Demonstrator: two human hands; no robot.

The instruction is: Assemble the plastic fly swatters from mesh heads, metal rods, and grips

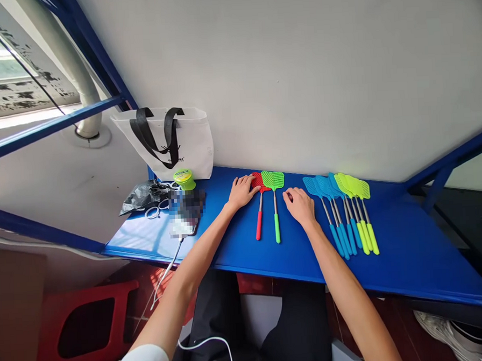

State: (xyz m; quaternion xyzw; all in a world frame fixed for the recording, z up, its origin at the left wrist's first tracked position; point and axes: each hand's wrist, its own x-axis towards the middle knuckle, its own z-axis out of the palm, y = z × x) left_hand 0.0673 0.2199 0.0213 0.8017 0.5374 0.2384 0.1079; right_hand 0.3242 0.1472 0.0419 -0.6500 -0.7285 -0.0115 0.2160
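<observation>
Bare forearms [200, 247] reach across the blue bench [410, 247], the left hand [240, 194] lying open against a red fly swatter [260, 204], the right hand [299, 207] loosely curled and empty beside a green fly swatter [274, 195].

On the shelf [406, 252], two swatters [269, 206] lay between the left hand [241, 194] and right hand [301, 207], a row of swatters [339, 213] lay further right, and a bag [162, 144] stood far left.

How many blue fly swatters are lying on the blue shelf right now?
3 blue fly swatters, side by side right of the right hand, heads overlapping: leftmost, middle, rightmost. Another may be hidden beneath them or the lime-green swatters.
</observation>
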